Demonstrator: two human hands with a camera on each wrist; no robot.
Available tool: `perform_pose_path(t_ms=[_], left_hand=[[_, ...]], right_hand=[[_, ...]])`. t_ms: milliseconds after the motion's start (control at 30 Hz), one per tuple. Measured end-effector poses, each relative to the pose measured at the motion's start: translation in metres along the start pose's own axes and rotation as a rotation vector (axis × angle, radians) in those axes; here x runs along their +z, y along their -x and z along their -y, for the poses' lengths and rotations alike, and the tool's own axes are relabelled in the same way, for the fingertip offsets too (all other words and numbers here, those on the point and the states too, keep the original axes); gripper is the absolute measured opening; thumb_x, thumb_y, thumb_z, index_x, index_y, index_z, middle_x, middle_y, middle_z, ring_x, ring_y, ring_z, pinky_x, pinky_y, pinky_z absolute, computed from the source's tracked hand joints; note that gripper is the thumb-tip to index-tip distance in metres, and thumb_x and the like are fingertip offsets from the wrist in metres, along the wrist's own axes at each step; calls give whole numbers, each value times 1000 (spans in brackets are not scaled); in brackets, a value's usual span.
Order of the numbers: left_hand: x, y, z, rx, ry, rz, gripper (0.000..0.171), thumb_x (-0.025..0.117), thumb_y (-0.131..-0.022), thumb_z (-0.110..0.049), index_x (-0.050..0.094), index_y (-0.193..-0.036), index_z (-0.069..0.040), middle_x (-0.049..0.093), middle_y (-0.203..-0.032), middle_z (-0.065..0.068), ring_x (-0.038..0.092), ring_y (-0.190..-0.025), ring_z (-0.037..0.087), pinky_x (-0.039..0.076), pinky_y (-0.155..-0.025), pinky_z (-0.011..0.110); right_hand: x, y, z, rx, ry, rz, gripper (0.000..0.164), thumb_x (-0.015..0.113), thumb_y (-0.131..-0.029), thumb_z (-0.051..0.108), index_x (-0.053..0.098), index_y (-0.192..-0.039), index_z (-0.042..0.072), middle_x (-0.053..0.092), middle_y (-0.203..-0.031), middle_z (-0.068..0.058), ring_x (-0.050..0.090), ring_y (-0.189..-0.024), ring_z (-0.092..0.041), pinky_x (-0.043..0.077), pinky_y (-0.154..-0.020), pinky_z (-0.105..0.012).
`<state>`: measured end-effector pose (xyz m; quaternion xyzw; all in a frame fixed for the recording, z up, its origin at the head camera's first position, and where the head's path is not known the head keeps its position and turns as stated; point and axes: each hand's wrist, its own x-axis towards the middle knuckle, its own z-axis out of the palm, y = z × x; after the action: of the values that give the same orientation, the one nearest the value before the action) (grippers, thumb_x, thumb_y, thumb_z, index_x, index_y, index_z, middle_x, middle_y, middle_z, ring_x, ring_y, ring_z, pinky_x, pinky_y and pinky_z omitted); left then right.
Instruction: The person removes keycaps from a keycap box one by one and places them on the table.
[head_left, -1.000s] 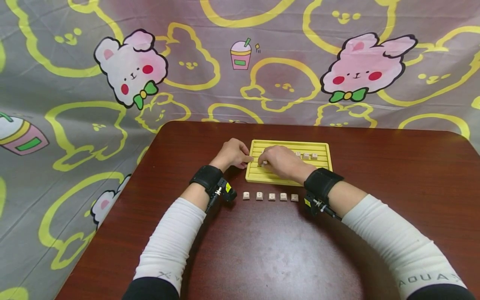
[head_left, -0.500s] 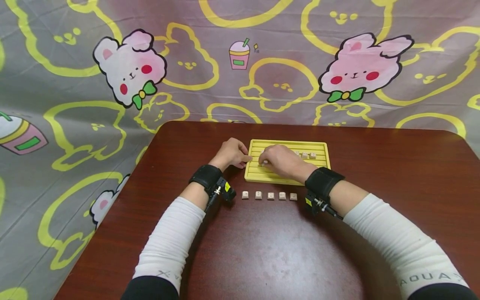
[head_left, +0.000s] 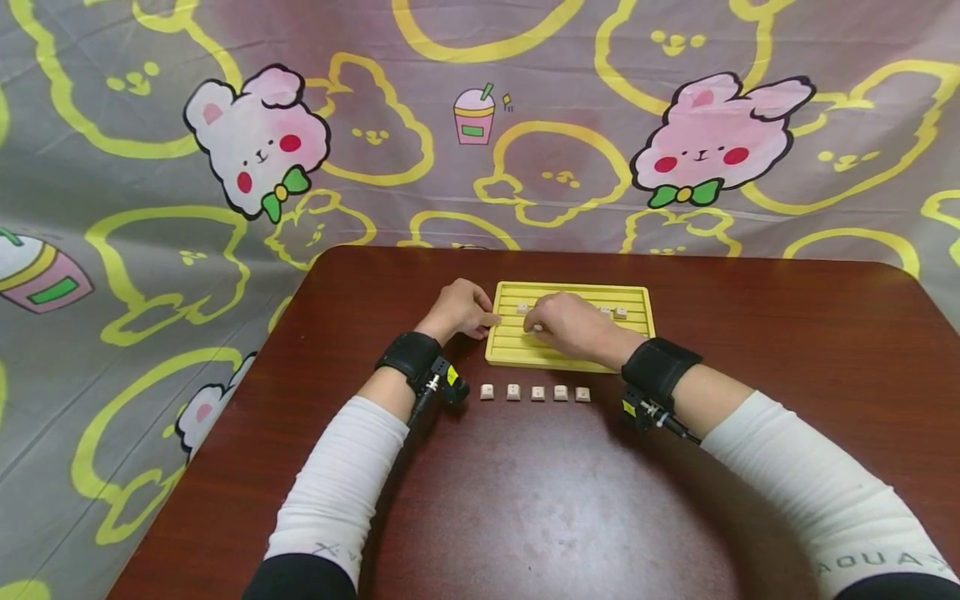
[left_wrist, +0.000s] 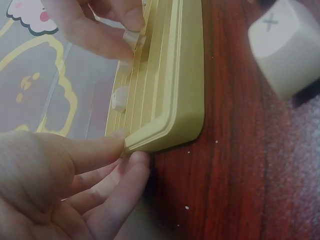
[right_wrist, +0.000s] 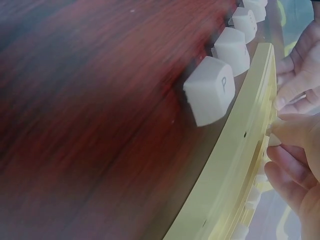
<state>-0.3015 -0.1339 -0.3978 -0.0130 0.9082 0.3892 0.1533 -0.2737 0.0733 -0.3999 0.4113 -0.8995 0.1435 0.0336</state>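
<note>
My left hand [head_left: 461,308] grips the left end of a yellow ridged tray [head_left: 517,352], thumb on top of the rim and fingers beneath it in the left wrist view. Over the tray, my right hand [head_left: 564,321] pinches a small white keycap [left_wrist: 131,39] between thumb and forefinger, low among the ridges. A keycap [head_left: 522,308] sits at the left of the tray's row, just left of the right hand. Further keycaps [head_left: 621,313] show at the row's right part; the middle of the row is hidden behind the right hand.
Several white keycaps [head_left: 537,393] stand in a line on the brown table [head_left: 480,483] in front of the tray. One keycap [right_wrist: 212,90] in the right wrist view bears a P. A patterned curtain [head_left: 405,108] hangs behind the table.
My right hand has shifted slightly right along the tray, and a keycap at the left of the row has come into clear view. My left hand keeps its grip on the tray.
</note>
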Motion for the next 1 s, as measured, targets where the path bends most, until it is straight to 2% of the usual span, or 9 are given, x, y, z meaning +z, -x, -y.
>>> perform_pose_path(t_ms=[367, 667, 1000], left_hand=[[-1, 2, -1, -5, 14, 6, 21, 75, -88, -11, 67, -103, 2, 64, -106, 20, 71, -71, 20, 64, -67, 30], [-1, 2, -3, -19, 22, 4, 23, 75, -88, -10, 66, -105, 2, 63, -108, 20, 70, -71, 19, 64, -67, 30], [0, 1, -2, -29, 19, 5, 23, 75, -88, -12, 66, -105, 2, 62, -109, 20, 70, -71, 20, 64, -66, 30]], right_hand=[[-3, 19, -6, 0, -26, -8, 12, 72, -91, 12, 77, -102, 11, 75, -100, -4, 71, -96, -19, 60, -86, -36], [-11, 35, -9, 21, -26, -16, 12, 73, -90, 12, 77, -101, 12, 75, -100, -4, 70, -95, -19, 60, -84, -36], [-11, 53, -11, 19, -34, -21, 13, 74, -89, 11, 77, -102, 13, 74, -100, -2, 69, -95, -17, 60, -83, -35]])
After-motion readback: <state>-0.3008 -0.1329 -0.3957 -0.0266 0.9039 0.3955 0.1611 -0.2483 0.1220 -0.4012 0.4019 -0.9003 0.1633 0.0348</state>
